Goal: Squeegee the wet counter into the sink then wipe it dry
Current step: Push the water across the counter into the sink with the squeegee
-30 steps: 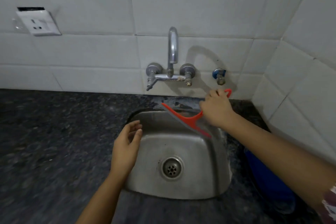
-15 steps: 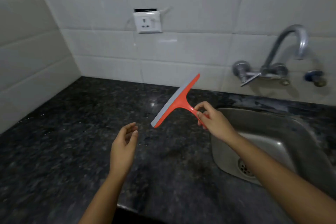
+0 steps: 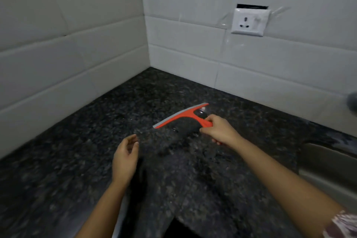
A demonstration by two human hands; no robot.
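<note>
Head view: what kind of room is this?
Most likely a home kitchen: dark granite counter in a white-tiled corner, a steel sink at right, and a wall socket.

White tiled corner walls (image 3: 77, 25), wall socket (image 3: 250, 22)

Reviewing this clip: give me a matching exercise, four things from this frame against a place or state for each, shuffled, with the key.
1. squeegee
2. left hand
3. socket
4. sink

a. on the tiled wall
b. at the right edge of view
c. empty, fingers curled, over the counter
d. held in the right hand

Pairs: 1-d, 2-c, 3-a, 4-b
</note>
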